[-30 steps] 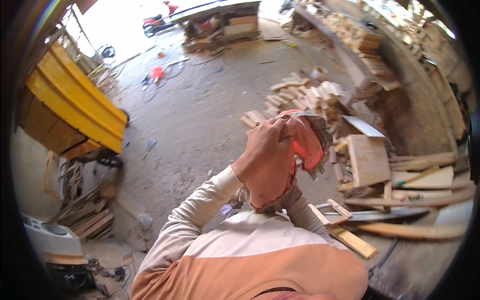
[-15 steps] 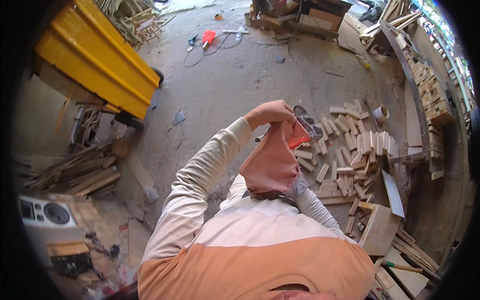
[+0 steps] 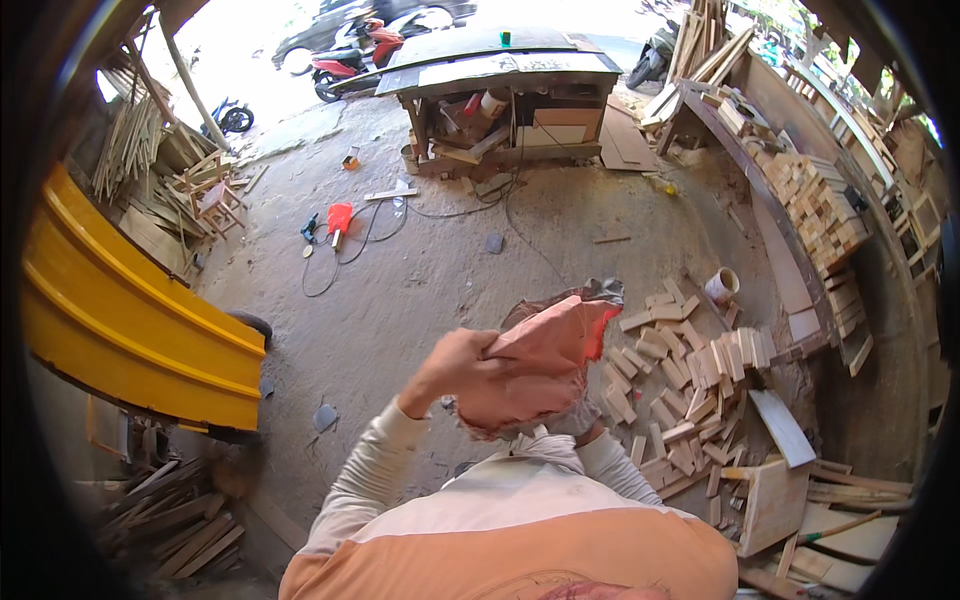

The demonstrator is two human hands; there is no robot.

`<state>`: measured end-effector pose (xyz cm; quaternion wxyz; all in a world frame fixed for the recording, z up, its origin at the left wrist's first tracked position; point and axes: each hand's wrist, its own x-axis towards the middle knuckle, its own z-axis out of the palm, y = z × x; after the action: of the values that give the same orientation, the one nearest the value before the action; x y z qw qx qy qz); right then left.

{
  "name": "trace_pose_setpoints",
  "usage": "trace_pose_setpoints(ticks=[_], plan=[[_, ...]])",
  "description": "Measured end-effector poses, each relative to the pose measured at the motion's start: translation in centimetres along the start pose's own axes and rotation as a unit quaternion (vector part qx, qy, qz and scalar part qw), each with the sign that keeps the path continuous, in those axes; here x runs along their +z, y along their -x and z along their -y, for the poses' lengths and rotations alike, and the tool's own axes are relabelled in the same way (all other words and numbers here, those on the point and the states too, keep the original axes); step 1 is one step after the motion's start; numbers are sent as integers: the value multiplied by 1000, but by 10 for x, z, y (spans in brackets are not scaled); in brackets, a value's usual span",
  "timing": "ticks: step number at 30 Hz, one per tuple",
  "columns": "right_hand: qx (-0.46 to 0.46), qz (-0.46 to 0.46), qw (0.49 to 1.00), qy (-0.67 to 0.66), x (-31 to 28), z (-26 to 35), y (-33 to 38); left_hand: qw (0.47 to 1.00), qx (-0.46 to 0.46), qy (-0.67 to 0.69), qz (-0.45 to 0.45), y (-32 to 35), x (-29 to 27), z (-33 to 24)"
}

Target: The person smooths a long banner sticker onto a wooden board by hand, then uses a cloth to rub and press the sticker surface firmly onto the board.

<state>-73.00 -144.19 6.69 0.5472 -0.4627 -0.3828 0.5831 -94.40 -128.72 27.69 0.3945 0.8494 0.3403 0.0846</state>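
A faded red sheet with ragged edges is held up in front of my chest; whether it is cloth or coated paper I cannot make out. My left hand is closed on its left edge, thumb over the front. Crumpled dark grey material shows along the sheet's top and behind it. Only the wrist end of my right hand shows, below the sheet's lower right corner. The sheet and grey material hide its fingers.
Many small wooden blocks lie on the floor at right, near a white bucket. A yellow ribbed panel with a wheel stands left. Ahead are a cabled red tool and a workbench. Scrap wood lies lower left.
The view has tilted up, bringing the workbench and motorbikes into sight. My left hand has gone from gripping the sheet's top to its left side, and the sheet is spread flatter.
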Motion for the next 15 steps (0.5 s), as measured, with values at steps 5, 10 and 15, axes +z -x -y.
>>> trace_pose_setpoints(ticks=[5,10,15], plan=[[71,84,993,50,-222,45,-135,984,67,-161,-28,-101,-127,-17],[-337,-126,932,-32,-232,219,-341,972,142,-189,12,-227,-199,-69],[-265,347,838,-328,-178,293,-550,960,212,-170,62,-359,-257,-76]])
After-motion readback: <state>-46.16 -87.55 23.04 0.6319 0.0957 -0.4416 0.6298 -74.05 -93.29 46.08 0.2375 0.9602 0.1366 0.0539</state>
